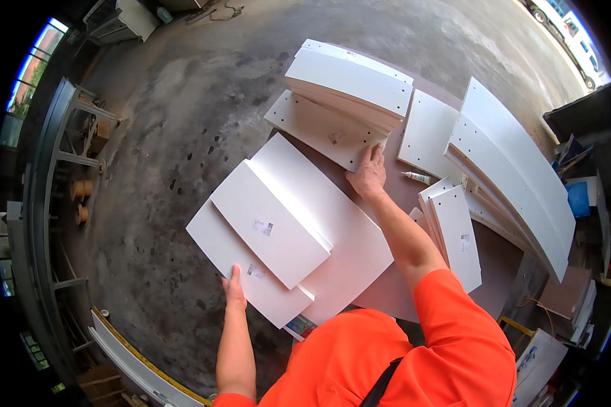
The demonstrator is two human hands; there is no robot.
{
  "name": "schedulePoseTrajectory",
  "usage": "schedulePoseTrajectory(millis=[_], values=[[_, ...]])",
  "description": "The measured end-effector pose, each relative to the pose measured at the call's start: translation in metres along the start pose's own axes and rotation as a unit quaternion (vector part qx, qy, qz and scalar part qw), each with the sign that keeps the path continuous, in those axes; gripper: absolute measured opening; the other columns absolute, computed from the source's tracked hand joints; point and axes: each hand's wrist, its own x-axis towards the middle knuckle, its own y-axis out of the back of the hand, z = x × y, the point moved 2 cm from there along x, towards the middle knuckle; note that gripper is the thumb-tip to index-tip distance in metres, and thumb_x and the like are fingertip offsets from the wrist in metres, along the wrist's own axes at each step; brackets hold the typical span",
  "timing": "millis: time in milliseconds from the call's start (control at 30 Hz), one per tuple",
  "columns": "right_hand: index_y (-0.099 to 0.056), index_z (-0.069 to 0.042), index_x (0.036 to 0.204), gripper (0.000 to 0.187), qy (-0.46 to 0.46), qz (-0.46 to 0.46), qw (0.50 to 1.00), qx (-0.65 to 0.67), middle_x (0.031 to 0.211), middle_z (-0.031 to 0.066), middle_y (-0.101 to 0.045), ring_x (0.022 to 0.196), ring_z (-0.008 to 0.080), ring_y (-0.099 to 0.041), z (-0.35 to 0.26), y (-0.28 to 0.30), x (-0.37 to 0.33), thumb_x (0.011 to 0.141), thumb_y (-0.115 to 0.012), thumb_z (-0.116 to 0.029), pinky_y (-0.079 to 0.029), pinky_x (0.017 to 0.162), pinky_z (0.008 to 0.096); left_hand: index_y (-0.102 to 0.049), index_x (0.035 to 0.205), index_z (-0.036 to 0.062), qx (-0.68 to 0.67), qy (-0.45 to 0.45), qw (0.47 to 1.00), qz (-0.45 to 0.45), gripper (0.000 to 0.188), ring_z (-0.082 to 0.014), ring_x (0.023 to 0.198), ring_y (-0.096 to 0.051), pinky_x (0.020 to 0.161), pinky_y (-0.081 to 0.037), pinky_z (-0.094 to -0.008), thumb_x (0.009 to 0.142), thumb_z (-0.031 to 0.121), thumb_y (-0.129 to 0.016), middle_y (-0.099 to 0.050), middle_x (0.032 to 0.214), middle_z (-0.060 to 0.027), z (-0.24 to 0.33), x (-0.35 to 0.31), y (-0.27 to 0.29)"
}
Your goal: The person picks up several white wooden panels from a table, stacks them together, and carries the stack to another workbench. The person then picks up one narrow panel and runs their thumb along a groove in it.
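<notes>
The person in the orange shirt is leaning over a brown counter [502, 258] covered with flat white laminated boards, and both hands are working on the pile in the middle. The left hand [234, 288] is lying flat, fingers together and stretched out, pressing on the near corner of the long white rectangular panel [248, 271] at the bottom of the stack; it is gripping nothing, only pinning the board so it is not sliding. On that panel a shorter white panel with a small label [271, 227] is resting askew, and both are overlapping a large white sheet [326, 210] beneath them. The right hand [368, 175] is reaching farther out, palm down and fingers spread open, touching the edge of a white drilled panel [322, 129] that is sitting under a thick stack of white boards [349, 81]; it appears to be steadying or nudging that edge rather than clasping it. A small white tube with a yellow tip [417, 178] is lying just beside that hand on the counter. Long curved-looking white boards [516, 169] are lying along the right side, and narrow white panels [455, 234] are sitting near the right forearm. Grey concrete floor [170, 136] is spreading out beyond.
</notes>
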Motion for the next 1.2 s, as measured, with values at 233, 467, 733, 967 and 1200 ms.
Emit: schedulePoseTrajectory(millis=[233, 467, 733, 967, 1200], values=[[-0.022, 0.002, 0.152, 0.120, 0.066, -0.055, 0.986, -0.142, 0.155, 0.0283, -0.025, 0.143, 0.0445, -0.027, -0.044, 0.023, -0.007, 0.060, -0.084, -0.042, -0.021, 0.118, 0.0535, -0.026, 0.154, 0.0082, -0.027, 0.007, 1.000, -0.002, 0.076, -0.0293, 0.137, -0.041, 0.112, -0.035, -0.0442, 0.094, 0.024, -0.069, -0.041, 0.151, -0.0119, 0.004, -0.007, -0.002], [-0.011, -0.004, 0.157, 0.132, 0.130, -0.111, 0.975, -0.143, 0.146, 0.0245, -0.033, 0.138, 0.0423, -0.031, -0.020, 0.028, 0.048, 0.051, -0.082, -0.039, -0.024, 0.115, 0.0504, -0.030, 0.151, 0.0069, -0.005, 0.029, 0.999, 0.029, 0.078, -0.0290, 0.134, -0.044, 0.110, -0.037, -0.0438, 0.090, 0.028, -0.074, -0.045, 0.146, -0.0119, 0.008, -0.007, -0.009], [-0.011, -0.007, 0.158, 0.131, 0.149, -0.038, 0.975, -0.162, 0.144, 0.0237, -0.036, 0.134, 0.0416, -0.037, -0.021, 0.023, 0.037, 0.050, -0.080, -0.036, -0.031, 0.110, 0.0466, -0.035, 0.147, 0.0057, -0.014, -0.004, 1.000, 0.000, 0.072, -0.0267, 0.127, -0.049, 0.107, -0.040, -0.0421, 0.090, 0.028, -0.074, -0.050, 0.140, -0.0117, -0.005, 0.000, 0.003], [-0.021, -0.006, 0.155, 0.121, 0.095, -0.151, 0.984, -0.026, 0.136, 0.0262, -0.043, 0.128, 0.0409, -0.045, -0.002, 0.053, 0.009, 0.052, -0.079, -0.035, -0.042, 0.102, 0.0454, -0.037, 0.146, 0.0058, -0.033, -0.005, 0.999, 0.007, 0.069, -0.0266, 0.126, -0.049, 0.105, -0.041, -0.0420, 0.090, 0.026, -0.074, -0.051, 0.138, -0.0119, -0.007, 0.003, -0.001], [-0.031, 0.002, 0.148, 0.095, 0.029, -0.386, 0.812, 0.437, 0.119, 0.0193, -0.058, 0.109, 0.0280, -0.059, 0.040, 0.072, -0.097, 0.065, -0.071, -0.023, -0.048, 0.093, 0.0381, -0.033, 0.148, 0.0077, -0.066, -0.008, 0.998, -0.015, 0.072, -0.0285, 0.127, -0.050, 0.104, -0.044, -0.0448, 0.091, 0.025, -0.073, -0.051, 0.139, -0.0124, -0.003, -0.001, -0.007]])
